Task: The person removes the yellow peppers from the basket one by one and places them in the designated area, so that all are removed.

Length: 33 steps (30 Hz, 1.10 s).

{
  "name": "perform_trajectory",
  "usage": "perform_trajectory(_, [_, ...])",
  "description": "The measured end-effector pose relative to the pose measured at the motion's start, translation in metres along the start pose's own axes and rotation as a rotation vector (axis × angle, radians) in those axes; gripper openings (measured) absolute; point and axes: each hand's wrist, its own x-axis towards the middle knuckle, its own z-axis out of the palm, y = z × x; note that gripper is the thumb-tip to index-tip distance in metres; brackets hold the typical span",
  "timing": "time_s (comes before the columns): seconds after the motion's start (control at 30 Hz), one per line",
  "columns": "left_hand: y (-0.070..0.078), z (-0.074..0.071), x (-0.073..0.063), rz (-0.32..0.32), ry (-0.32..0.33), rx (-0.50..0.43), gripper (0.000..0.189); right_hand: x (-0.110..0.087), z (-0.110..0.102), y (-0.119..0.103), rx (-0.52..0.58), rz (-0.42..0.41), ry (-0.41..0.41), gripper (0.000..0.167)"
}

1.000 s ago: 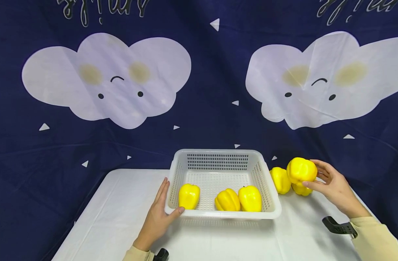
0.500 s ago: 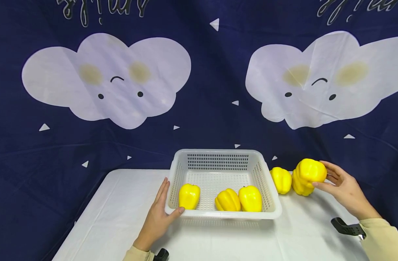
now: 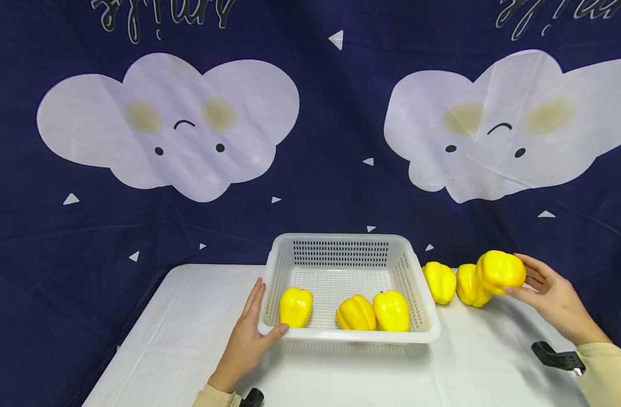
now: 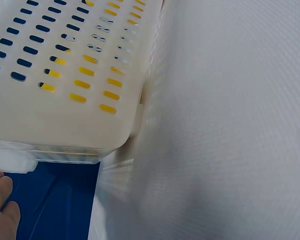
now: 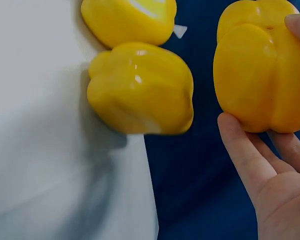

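Note:
My right hand [image 3: 560, 299] holds a yellow bell pepper [image 3: 501, 272] between thumb and fingertips, raised at the table's right side. In the right wrist view the held bell pepper [image 5: 262, 70] shows its lobed end, with fingertips under it. Just left of it, a second bell pepper [image 3: 470, 287] and a third bell pepper [image 3: 439, 282] sit beside the white basket [image 3: 349, 334]. My left hand [image 3: 246, 339] grips the basket's front left corner, thumb on the rim and fingers along the outer side. Inside, a bell pepper [image 3: 296, 308] lies left and two bell peppers [image 3: 356, 314] lie right.
A white cloth-covered table [image 3: 188, 316] carries the basket. Behind it hangs a dark blue curtain [image 3: 336, 141] with printed clouds. The two loose peppers stand close to the table's far edge, right of the basket's wall.
My right hand has moved right with its bell pepper, away from the basket. The pepper behind it now shows more fully. My left hand and the basket have stayed put.

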Motion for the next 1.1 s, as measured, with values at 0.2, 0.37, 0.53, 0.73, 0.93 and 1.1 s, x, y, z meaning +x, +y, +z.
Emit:
perform_trajectory(0.2, [0.0,-0.001,0.0,0.005,0.004,-0.003,0.095,0.002,-0.003,0.01,-0.023,-0.006,0.024,0.083])
perform_trajectory(0.37, [-0.001,0.0,0.0,0.006,0.008,0.003,0.095,0.001,-0.006,0.017,-0.023,-0.006,0.026,0.084])
perform_trajectory(0.53, [-0.001,0.0,-0.001,0.005,0.009,0.003,0.095,0.001,-0.008,0.025,-0.003,-0.007,0.027,0.085])
perform_trajectory(0.73, [-0.001,-0.001,-0.001,0.004,0.009,0.006,0.095,0.001,-0.012,0.033,0.045,-0.016,0.03,0.085])
perform_trajectory(0.93, [-0.002,0.0,-0.001,0.02,0.014,0.012,0.094,0.002,-0.015,0.042,0.089,-0.02,0.024,0.086])
perform_trajectory(1.1, [-0.004,0.002,0.0,0.028,0.017,0.015,0.094,0.0,-0.017,0.052,0.076,-0.005,0.035,0.087])
